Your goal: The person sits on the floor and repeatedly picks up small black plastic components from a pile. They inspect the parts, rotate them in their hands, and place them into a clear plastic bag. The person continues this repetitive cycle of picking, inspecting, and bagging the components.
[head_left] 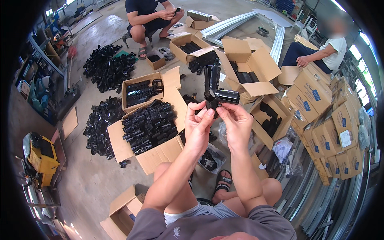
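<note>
Both my hands hold up a glossy black corner connector (214, 90) with several tube-like arms, one pointing away from me and one to the right. My left hand (199, 126) pinches its lower left side between thumb and fingers. At its right side, my right hand (237, 124) grips the base below the sideways arm. Just left of my hands, an open cardboard box (154, 160) is filled with stacked black connectors (149, 126). Behind it stands a smaller open box (170, 82) with black parts in rows.
Loose black parts lie in a far pile (108, 68) and a near pile (102, 128) on the floor. Open boxes (260, 66) stand to the right, beside stacked closed cartons (316, 104) and long metal profiles (320, 200). Two people sit farther off; one holds a small black part.
</note>
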`<state>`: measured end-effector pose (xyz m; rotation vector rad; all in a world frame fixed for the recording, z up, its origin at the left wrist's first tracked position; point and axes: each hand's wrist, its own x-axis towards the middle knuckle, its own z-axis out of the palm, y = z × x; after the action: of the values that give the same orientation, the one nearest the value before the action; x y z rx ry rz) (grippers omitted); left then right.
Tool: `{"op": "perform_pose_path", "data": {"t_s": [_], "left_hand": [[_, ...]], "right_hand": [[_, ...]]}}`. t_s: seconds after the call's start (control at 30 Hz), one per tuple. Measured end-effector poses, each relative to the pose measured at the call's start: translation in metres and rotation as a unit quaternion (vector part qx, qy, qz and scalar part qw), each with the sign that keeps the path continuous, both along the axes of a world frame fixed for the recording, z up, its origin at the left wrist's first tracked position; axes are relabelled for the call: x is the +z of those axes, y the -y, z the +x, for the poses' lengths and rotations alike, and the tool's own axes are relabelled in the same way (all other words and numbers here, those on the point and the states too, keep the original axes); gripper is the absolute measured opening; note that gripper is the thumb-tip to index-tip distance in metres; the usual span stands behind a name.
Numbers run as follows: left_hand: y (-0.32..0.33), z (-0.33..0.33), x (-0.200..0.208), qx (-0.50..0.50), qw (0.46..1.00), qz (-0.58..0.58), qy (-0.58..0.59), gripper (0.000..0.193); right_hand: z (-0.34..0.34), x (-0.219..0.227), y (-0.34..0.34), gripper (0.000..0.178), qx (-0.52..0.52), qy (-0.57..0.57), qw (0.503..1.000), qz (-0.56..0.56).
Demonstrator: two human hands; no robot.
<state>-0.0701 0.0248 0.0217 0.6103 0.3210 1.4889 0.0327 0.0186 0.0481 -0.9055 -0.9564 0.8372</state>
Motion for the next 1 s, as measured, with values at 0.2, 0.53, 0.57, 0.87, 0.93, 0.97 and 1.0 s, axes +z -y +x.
{"op": "perform_pose_path", "data": {"t_s": [0.2, 0.53, 0.57, 0.87, 0.93, 0.97, 1.0], "left_hand": [[-0.001, 0.004, -0.003, 0.01, 1.0, 0.014, -0.019, 0.027], [-0.001, 0.005, -0.004, 0.021, 1.0, 0.013, -0.015, 0.027], [-0.002, 0.004, -0.004, 0.02, 1.0, 0.014, -0.013, 0.027], [0.0, 0.005, -0.003, 0.011, 1.0, 0.007, -0.002, 0.026], [0.001, 0.005, -0.002, 0.006, 1.0, -0.001, 0.0, 0.026], [0.002, 0.005, -0.002, 0.003, 1.0, -0.005, 0.001, 0.026], [0.002, 0.005, -0.001, 0.004, 1.0, -0.005, -0.002, 0.026]], "right_hand": [[-0.003, -0.003, -0.002, 0.014, -0.03, -0.025, 0.999, 0.014], [-0.001, -0.011, 0.0, 0.013, -0.079, 0.068, 0.994, 0.025], [-0.001, -0.01, 0.0, 0.013, -0.078, 0.071, 0.994, 0.028], [-0.001, -0.004, 0.003, 0.014, -0.027, 0.007, 1.0, 0.007], [-0.001, 0.0, 0.006, 0.013, 0.01, -0.06, 0.998, -0.013], [-0.001, 0.0, 0.006, 0.013, 0.007, -0.06, 0.998, -0.014], [-0.001, 0.0, 0.006, 0.013, 0.004, -0.06, 0.998, -0.014]]}}
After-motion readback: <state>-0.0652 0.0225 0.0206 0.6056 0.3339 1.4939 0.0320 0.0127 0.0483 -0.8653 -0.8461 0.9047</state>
